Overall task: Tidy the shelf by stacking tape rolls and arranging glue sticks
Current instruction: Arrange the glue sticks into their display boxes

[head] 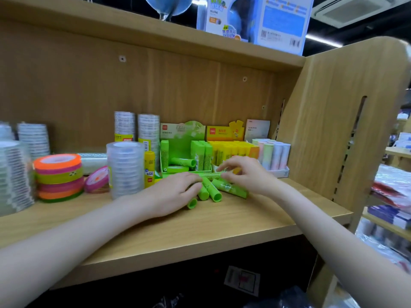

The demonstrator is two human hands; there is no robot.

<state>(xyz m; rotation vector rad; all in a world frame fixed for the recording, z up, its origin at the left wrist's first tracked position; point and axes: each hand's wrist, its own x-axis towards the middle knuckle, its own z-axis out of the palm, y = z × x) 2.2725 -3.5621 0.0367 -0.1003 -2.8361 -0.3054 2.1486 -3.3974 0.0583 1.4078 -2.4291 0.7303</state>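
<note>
Several loose green glue sticks [212, 191] lie on the wooden shelf [200, 230] in front of a green display box [182, 134]. My left hand [171, 194] lies over their left ends, its fingers curled around some of them. My right hand [246, 174] hovers at their right, fingertips pinching a thin green stick [211, 175] held level. More green sticks stand or lie inside the box. A stack of coloured tape rolls [59, 176] sits at the left, with a pink roll [96, 180] leaning beside it. A stack of clear tape rolls [125, 168] stands next to them.
A yellow glue stick box [231, 150] and a white tray of pastel sticks [274, 155] stand at the right. Taller clear tape stacks [136, 127] stand at the back, with more at the far left [15, 174]. A yellow glue stick [149, 168] stands by the clear stack. The shelf's side panel [333, 130] closes the right.
</note>
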